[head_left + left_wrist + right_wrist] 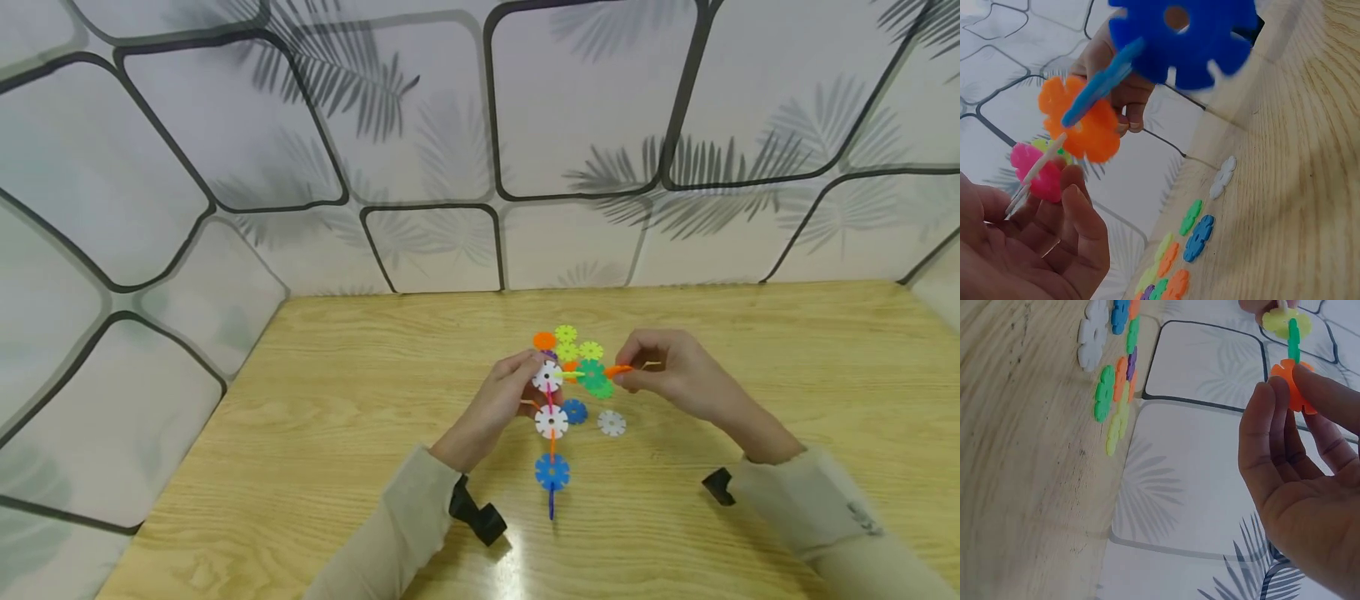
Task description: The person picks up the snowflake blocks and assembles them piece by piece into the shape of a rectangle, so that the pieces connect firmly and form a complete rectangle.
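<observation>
My left hand (pixel 498 400) holds a chain of interlocked notched plastic discs by its upper white disc (pixel 547 377). Below that hang a pink disc (pixel 550 397), another white disc (pixel 551 422), an orange disc (pixel 552 445), a blue disc (pixel 552 472) and a dark blue disc (pixel 551 503) seen edge-on. Sideways from the upper white disc run a yellow disc (pixel 573 375) and a green disc (pixel 591 372). At that branch's end, my right hand (pixel 678 373) pinches an orange disc (pixel 1292 387) between thumb and fingers; it meets the green disc's edge.
Loose discs lie on the wooden table (pixel 360 417) behind and below the chain: a white disc (pixel 612 423), a blue disc (pixel 575 412), a green disc (pixel 603 389), an orange disc (pixel 544 341) and several yellow ones. A patterned wall (pixel 435 167) borders the table's back.
</observation>
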Tool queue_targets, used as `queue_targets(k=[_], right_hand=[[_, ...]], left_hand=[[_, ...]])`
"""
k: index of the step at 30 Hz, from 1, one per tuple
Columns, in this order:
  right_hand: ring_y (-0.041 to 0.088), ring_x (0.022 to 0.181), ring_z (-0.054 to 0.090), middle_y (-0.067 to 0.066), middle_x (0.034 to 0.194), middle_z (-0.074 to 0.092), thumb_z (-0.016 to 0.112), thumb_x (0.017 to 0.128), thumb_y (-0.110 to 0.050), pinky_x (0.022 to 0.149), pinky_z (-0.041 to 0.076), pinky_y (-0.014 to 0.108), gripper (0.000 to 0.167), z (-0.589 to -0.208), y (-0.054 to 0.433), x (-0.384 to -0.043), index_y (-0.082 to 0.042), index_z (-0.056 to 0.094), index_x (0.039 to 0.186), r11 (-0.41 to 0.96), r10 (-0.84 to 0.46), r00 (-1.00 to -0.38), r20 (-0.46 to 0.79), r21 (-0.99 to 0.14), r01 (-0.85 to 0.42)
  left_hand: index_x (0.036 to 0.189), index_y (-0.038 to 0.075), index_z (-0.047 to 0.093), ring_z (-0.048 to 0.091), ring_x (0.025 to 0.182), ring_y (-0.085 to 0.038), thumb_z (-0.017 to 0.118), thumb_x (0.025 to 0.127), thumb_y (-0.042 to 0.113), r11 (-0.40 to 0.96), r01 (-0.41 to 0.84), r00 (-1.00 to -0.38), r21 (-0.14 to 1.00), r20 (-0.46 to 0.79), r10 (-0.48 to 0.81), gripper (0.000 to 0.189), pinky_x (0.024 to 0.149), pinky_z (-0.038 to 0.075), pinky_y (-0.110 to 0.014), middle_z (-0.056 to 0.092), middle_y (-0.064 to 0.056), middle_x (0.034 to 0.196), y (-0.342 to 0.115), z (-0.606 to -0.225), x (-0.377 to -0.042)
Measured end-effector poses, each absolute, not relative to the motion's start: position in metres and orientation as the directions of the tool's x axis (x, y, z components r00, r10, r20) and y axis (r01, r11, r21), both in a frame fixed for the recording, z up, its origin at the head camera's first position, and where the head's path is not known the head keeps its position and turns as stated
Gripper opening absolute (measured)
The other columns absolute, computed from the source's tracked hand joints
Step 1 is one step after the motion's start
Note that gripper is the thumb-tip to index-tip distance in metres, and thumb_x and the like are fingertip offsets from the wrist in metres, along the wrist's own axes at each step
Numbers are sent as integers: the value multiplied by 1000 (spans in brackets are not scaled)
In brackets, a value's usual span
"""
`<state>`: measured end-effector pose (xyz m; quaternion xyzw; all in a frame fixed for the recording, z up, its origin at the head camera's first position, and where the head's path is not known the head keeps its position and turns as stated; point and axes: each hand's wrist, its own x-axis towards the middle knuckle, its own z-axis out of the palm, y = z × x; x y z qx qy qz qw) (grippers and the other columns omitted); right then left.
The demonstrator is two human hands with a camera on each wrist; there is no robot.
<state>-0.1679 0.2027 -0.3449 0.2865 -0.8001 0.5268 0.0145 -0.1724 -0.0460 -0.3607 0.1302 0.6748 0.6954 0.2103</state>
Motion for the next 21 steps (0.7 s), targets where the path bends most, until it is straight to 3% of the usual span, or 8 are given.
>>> queue_targets(k=[5,9,16,21], right_hand=[[16,69,66,6,85,68,71,89,10,63,56,28,13,-345,195,-164,-1,67,84,296,-427,-840,336,-825,-481],[15,67,67,10,84,70,71,87,14,62,57,27,15,-346,190,-162,-1,69,82,309,-408,-848,339,-823,-477],[12,75,67,10,86,71,70,84,19,66,58,25,17,-347,186,-161,2,72,85,341,-378,-842,384,-788,-513],[13,70,68,9,81,71,72,81,21,62,59,27,22,-347,180,-156,-1,73,82,375,-363,-821,440,-738,-561]], left_hand=[[114,0,58,51,68,-11,33,112,29,24,-99,-873,995,-99,477,38,60,42,-23,55,0,76,-44,-361,-171],[108,0,55,46,68,-11,38,112,24,12,-81,-864,997,-76,497,30,58,36,-21,51,-1,76,-43,-361,-171],[113,-1,57,49,68,-11,41,111,22,-22,-107,-877,994,-83,474,28,58,39,-21,55,-1,74,-43,-359,-169],[108,1,54,48,64,-10,39,111,19,-74,-116,-897,990,-73,435,24,54,40,-19,53,-2,74,-41,-359,-166]])
